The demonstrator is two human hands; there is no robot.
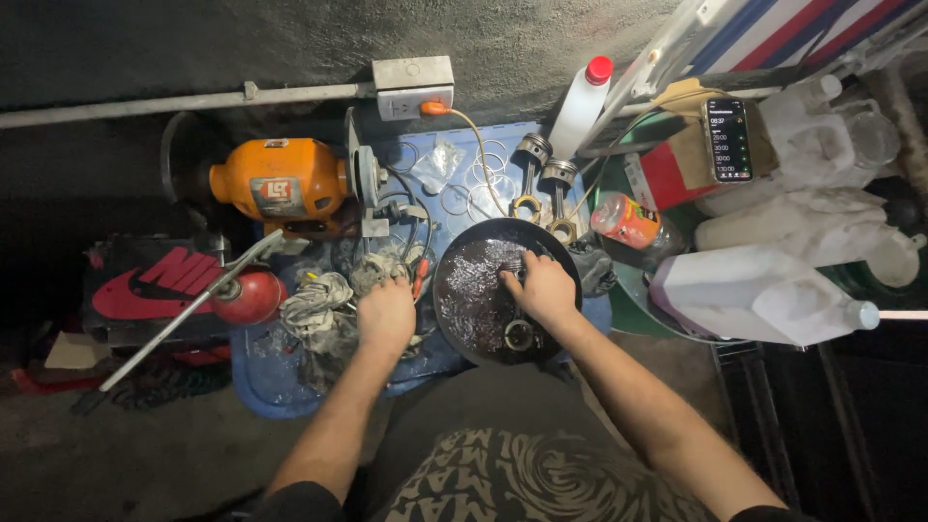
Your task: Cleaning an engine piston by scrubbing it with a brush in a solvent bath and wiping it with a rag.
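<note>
Basically, right hand (543,288) pinched a small metal part over the black pan (570,261); left hand (387,314), beside the pan, gripped rags (319,300).

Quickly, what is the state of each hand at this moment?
Left hand: closed, gripping the grey dirty rags.
Right hand: fingers curled in the round black pan of dark liquid; what it holds cannot be told.

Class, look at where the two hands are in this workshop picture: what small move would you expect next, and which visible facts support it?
Probably the right hand lifts the small dark part it grips out of the liquid in the black pan, toward the rags under the left hand. The right hand's fingers are already closed on the part; what it is cannot be told. A metal ring also lies in the pan.
</note>
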